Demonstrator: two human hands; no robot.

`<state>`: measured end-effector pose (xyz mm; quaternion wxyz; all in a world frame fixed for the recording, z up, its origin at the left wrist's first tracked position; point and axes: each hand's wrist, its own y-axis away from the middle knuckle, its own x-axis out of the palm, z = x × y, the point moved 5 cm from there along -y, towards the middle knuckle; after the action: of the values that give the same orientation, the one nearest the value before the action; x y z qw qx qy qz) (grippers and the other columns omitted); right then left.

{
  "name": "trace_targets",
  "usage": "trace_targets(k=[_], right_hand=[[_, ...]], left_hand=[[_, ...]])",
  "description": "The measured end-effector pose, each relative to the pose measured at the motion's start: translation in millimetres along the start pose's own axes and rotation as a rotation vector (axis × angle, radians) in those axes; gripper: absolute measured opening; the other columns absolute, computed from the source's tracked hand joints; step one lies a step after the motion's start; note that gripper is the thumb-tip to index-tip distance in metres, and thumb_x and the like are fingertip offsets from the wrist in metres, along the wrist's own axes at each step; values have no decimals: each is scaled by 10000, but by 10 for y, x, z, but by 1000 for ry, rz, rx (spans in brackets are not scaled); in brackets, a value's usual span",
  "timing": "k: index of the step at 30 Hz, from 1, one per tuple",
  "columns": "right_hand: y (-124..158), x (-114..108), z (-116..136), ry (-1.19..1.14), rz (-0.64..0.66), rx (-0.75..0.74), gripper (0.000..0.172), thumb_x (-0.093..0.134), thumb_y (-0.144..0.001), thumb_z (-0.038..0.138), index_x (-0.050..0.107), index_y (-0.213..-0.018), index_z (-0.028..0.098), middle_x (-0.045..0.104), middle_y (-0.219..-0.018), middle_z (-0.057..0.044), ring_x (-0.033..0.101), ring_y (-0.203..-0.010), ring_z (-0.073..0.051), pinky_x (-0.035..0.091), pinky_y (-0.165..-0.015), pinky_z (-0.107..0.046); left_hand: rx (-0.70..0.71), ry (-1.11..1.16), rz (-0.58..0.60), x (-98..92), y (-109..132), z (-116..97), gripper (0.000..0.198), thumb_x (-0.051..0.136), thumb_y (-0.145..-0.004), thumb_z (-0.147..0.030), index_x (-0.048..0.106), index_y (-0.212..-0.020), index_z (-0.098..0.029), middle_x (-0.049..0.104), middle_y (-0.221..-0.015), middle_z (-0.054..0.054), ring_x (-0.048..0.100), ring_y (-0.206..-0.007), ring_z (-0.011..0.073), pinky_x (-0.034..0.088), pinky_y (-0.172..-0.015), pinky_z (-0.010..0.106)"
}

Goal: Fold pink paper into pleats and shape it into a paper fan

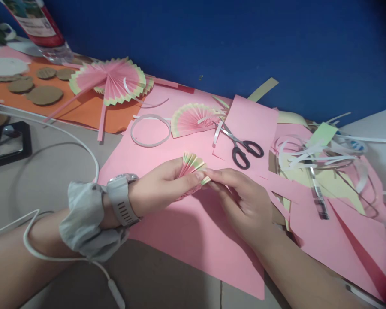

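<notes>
Between my hands is a small pleated paper fan (193, 162), pink with a yellow-green edge. My left hand (162, 184) wraps round its folds, thumb on top; part of the fan is hidden in the palm. My right hand (241, 201) pinches the fan's right edge with thumb and fingertips. Below them lies a large pink paper sheet (180, 231). Just beyond is another half-round pleated fan (193, 120) lying flat. Black-handled scissors (241, 146) rest on pink paper, blades partly apart. A roll of tape (150, 130) lies left of that fan.
Finished-looking round fans (112, 81) with pink sticks stand at the back left, near cardboard discs (45, 95) and a bottle (41, 30). Paper strips (309, 154) and a pen (318, 193) lie to the right. A white cable (83, 150) crosses the left. A blue wall (212, 43) stands behind.
</notes>
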<state>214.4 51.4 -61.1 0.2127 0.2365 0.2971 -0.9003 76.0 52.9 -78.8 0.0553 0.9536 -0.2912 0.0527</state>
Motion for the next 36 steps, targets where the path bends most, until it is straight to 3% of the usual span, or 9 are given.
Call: trace_targets(k=[9,12,17,22,26,29,36], right_hand=[[-19,2,24,57,2,36,416,565,-858,105,522,-1237,272,652,-1143,27,598,-1051,-80,463,-926,-174],[-7,-19,4,52,-22,47,427,576,-853,110,511,-1236,286,639,-1169,31,607,-1023,-77,473,-915,-174],[-5,-39,-28,19,-58,58,382,609,-833,109,544,-1163,289,664,-1060,51,627,-904,-58,501,-833,-148],[-31,-40,-23,2,-56,61,303,628,-825,125,581,-1086,274,677,-990,62,625,-880,-50,493,-813,-134],[-45,-40,-11,-16,-32,43,334,615,-831,107,577,-1118,274,672,-1024,49,614,-916,-61,483,-830,-158],[-53,-28,-8,-26,11,9,366,591,-840,83,568,-1154,269,666,-1040,28,602,-918,-76,479,-823,-192],[-47,-57,-16,-93,-23,-65,267,576,-834,59,598,-1023,245,622,-840,13,579,-771,-101,471,-691,-236]], left_hand=[[-26,115,-11,14,-26,1,378,367,-950,-388,389,-646,-165,321,-541,-60,279,-495,64,249,-487,233],[-32,180,-21,20,-25,3,347,385,-949,-367,382,-665,-167,300,-545,-69,257,-492,57,240,-477,218],[-25,103,9,31,-21,0,342,382,-952,-343,379,-659,-168,327,-563,-58,297,-521,64,287,-523,221],[-49,23,-2,7,-2,12,325,410,-937,-391,402,-696,-173,360,-603,-48,330,-559,78,296,-547,237],[-61,-6,0,-4,6,27,349,423,-922,-431,404,-689,-172,362,-601,-45,332,-562,82,280,-540,243],[-56,41,7,10,-1,19,338,411,-932,-386,396,-671,-171,354,-586,-47,314,-541,78,270,-526,241],[-108,217,9,28,-31,-4,245,419,-917,-286,417,-701,-171,324,-528,-56,284,-468,72,220,-461,240]])
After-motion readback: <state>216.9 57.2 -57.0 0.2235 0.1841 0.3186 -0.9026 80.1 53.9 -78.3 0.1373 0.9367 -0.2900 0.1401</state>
